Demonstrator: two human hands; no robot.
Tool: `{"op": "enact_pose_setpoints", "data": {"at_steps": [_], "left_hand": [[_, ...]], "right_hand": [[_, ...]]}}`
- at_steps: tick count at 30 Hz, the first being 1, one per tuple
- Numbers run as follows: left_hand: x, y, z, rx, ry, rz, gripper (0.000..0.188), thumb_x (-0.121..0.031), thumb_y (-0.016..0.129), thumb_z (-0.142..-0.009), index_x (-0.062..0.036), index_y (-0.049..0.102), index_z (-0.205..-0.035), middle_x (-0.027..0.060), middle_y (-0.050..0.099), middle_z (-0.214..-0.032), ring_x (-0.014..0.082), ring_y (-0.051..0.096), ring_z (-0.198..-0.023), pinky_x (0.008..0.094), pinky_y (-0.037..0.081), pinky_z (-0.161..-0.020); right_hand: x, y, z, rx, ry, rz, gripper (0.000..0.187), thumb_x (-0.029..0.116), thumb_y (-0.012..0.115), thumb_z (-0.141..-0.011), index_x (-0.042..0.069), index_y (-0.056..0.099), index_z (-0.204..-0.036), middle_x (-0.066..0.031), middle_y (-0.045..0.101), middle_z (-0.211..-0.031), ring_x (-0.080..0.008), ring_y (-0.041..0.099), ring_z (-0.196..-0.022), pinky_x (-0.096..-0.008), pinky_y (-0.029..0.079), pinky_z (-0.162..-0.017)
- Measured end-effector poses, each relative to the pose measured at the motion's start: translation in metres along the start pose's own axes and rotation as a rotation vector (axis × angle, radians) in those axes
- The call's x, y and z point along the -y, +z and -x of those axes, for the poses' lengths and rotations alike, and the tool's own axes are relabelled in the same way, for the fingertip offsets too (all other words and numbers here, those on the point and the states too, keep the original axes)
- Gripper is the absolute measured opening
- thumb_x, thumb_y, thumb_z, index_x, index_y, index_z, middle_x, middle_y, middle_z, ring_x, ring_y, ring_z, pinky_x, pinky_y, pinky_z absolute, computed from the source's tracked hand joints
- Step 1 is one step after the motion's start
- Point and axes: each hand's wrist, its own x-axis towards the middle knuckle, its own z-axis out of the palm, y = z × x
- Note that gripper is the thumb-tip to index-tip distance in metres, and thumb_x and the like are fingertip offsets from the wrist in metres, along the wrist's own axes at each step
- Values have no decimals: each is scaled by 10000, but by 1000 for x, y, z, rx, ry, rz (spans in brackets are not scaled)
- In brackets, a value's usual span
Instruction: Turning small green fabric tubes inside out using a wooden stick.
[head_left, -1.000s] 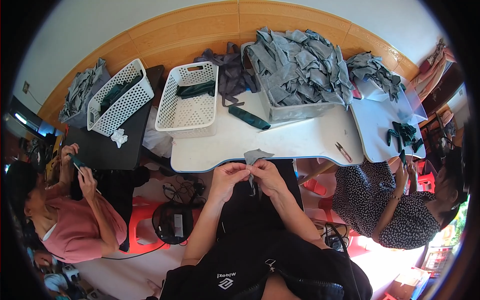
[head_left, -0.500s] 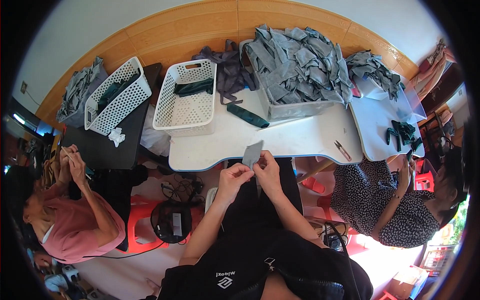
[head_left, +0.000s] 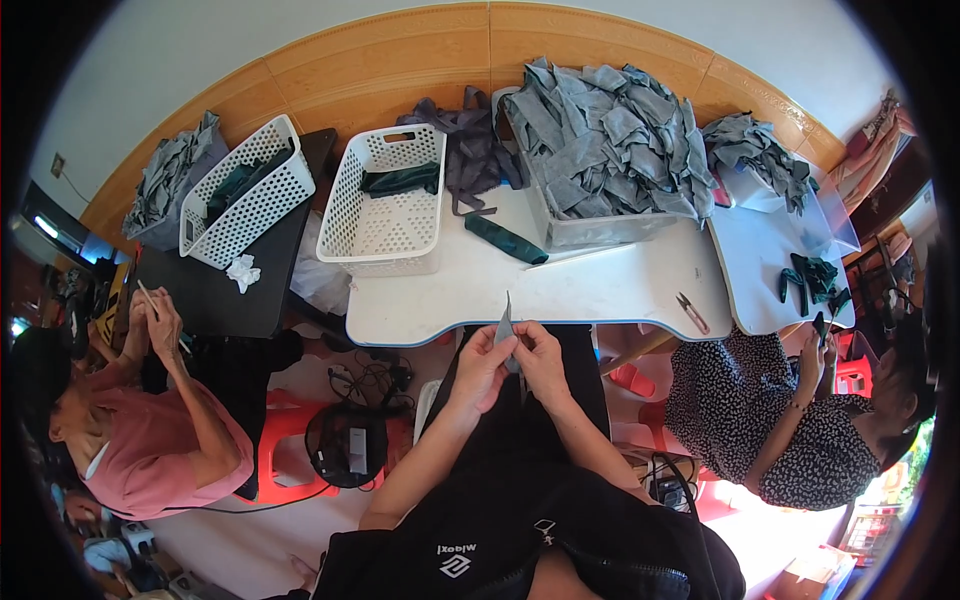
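Between my two hands, just off the near edge of the white table (head_left: 420, 312), is a small grey fabric piece (head_left: 506, 318), seen nearly edge-on with its tip pointing up. My left hand (head_left: 482, 368) pinches it low on one side. From the other side my right hand (head_left: 541, 358) grips it too, thumbs close together. Beyond them on the tabletop lie a dark green fabric tube (head_left: 505, 240) and a thin white stick (head_left: 585, 255). Thread snips (head_left: 692, 313) with reddish handles rest near the right corner.
A large bin (head_left: 590, 232) heaped with grey fabric pieces stands at the back. White perforated baskets (head_left: 380, 255) (head_left: 247, 190) hold dark green fabric. Purple-grey strips (head_left: 473, 165) lie between. Co-workers sit left, in a pink top (head_left: 170, 445), and right, in a patterned dress (head_left: 735, 420). Below is a black fan (head_left: 345, 445).
The grey fabric piece has turned from showing its flat face to nearly edge-on. Both hands have dropped slightly toward me, and the view has shifted a little.
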Motion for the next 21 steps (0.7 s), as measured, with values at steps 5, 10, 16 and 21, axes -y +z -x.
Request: {"op": "enact_pose_setpoints", "data": {"at_steps": [5,10,16,21], "left_hand": [[5,5,8,46,-142,40,264,-178,650,-894,-77,550,-1117,30,592,-1075,140,588,-971,323,489,-847],[-13,7,6,8,-117,139,192,-196,638,-907,-72,580,-1042,21,623,-964,115,612,-869,302,522,-738],[-11,15,11,-43,-38,37,189,-195,633,-910,-36,608,-1009,34,634,-937,127,624,-839,327,542,-736],[-7,4,15,35,-214,18,204,-196,655,-894,-19,615,-987,45,633,-925,132,623,-827,344,548,-751]], "right_hand": [[7,-1,-2,23,-303,5,204,-17,562,-795,9,633,-985,-62,593,-957,-125,554,-876,-242,445,-771],[9,-5,-3,10,-262,-20,239,-58,529,-783,0,624,-994,-61,587,-958,-147,563,-904,-243,442,-792],[16,-3,3,34,-21,-108,237,-58,526,-781,-3,629,-987,-49,571,-936,-143,558,-891,-247,441,-787],[23,-10,1,160,-227,42,283,-58,520,-769,19,661,-1001,-42,549,-927,-148,549,-901,-256,437,-806]]}}
